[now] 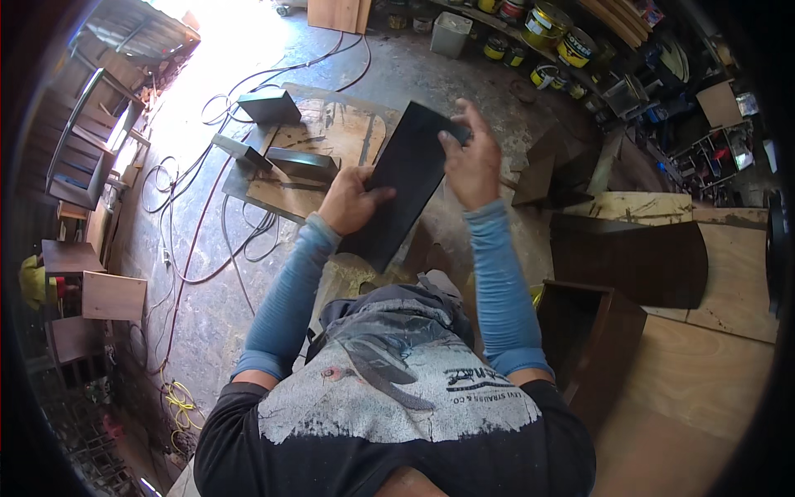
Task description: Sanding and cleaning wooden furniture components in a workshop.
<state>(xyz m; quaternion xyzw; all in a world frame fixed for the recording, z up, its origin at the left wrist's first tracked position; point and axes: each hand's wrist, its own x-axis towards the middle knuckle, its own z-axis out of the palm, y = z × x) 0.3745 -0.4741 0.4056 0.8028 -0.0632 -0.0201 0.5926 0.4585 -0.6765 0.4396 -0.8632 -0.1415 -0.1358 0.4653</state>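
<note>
I hold a long dark flat board (407, 170) tilted in front of me, over the concrete floor. My left hand (351, 199) grips its left edge near the lower half, thumb lying across the face. My right hand (472, 159) presses on its upper right corner, fingers spread over the top end. Both forearms wear blue sleeves. The board's lower end points toward my lap.
A plywood sheet (331, 137) on the floor carries several dark box-shaped pieces (302, 163). Cables (195, 207) snake across the floor at left. A dark wooden box (592, 327) and curved dark panel (638, 257) rest on plywood at right. Paint cans (551, 33) line the back.
</note>
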